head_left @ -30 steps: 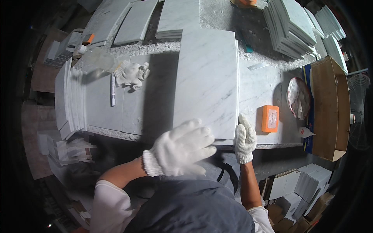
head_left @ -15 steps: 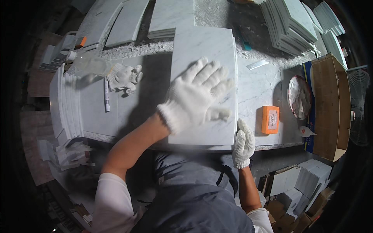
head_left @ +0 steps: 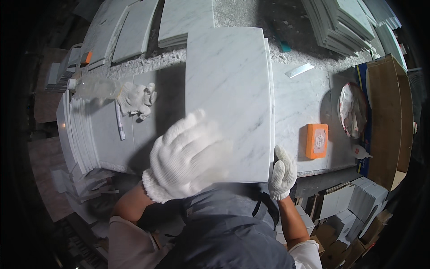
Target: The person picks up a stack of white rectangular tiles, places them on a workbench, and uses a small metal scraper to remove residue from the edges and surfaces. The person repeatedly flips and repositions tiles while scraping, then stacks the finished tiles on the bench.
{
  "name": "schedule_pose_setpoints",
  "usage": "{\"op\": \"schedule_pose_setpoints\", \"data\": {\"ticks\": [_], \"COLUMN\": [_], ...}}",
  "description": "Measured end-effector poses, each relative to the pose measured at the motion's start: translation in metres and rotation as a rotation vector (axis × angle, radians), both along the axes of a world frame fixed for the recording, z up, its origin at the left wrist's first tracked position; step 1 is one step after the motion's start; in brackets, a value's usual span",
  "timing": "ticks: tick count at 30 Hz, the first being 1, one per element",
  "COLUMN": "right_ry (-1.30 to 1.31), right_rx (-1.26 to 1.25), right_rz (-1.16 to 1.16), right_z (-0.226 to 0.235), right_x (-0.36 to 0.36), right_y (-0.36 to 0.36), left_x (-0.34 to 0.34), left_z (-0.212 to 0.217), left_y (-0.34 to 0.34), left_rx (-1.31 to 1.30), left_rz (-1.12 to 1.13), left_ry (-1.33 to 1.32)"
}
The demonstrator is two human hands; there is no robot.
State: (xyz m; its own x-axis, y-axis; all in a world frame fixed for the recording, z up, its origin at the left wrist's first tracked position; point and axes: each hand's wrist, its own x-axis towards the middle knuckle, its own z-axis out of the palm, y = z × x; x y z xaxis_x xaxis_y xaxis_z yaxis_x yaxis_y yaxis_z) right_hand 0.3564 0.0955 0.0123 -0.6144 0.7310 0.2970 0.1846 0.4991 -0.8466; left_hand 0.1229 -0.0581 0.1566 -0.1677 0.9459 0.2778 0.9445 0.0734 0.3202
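In front of me lies a stack of white, grey-veined marble tiles (head_left: 228, 85), its near end overhanging the table edge. My left hand (head_left: 186, 157), in a white knitted glove, is over the near left part of the top tile with its fingers stretched out, partly smeared by motion. It holds nothing. My right hand (head_left: 283, 172), gloved too, is upright at the near right edge of the stack. Its fingers are extended and grip nothing visible. Right of the stack sits an orange hand-pad block (head_left: 316, 141).
At left are a spare glove (head_left: 136, 99), a marker (head_left: 120, 120), a clear bottle (head_left: 96, 87) and upright tiles (head_left: 80, 134). A metal strip (head_left: 300, 70), a round dish (head_left: 352, 110), a small bottle (head_left: 361, 152) and a cardboard box (head_left: 389, 121) are right. More tiles (head_left: 338, 22) stand behind.
My left hand has moved from the middle of the top tile toward me and leftward, to its near left edge. My right hand stays beside the stack's right edge. The view has shifted slightly.
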Motion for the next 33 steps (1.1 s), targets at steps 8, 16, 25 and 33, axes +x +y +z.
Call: {"op": "schedule_pose_setpoints", "data": {"ticks": [8, 16, 25, 33], "right_ry": [-0.050, -0.026, 0.016, -0.009], "right_rx": [0.034, 0.171, 0.088, 0.163], "right_rz": [0.006, 0.050, 0.081, 0.038], "right_z": [0.004, 0.001, -0.002, -0.003], "right_x": [0.000, -0.001, 0.001, 0.000], "right_y": [0.001, 0.006, 0.007, 0.005], "left_x": [-0.009, 0.001, 0.003, 0.020], "left_z": [-0.007, 0.002, -0.017, 0.004], "left_y": [0.064, 0.034, 0.070, 0.025], "left_rx": [-0.046, -0.136, -0.032, -0.159], "left_rz": [-0.010, -0.030, 0.026, 0.050], "left_ry": [0.111, 0.137, 0.155, 0.157]}}
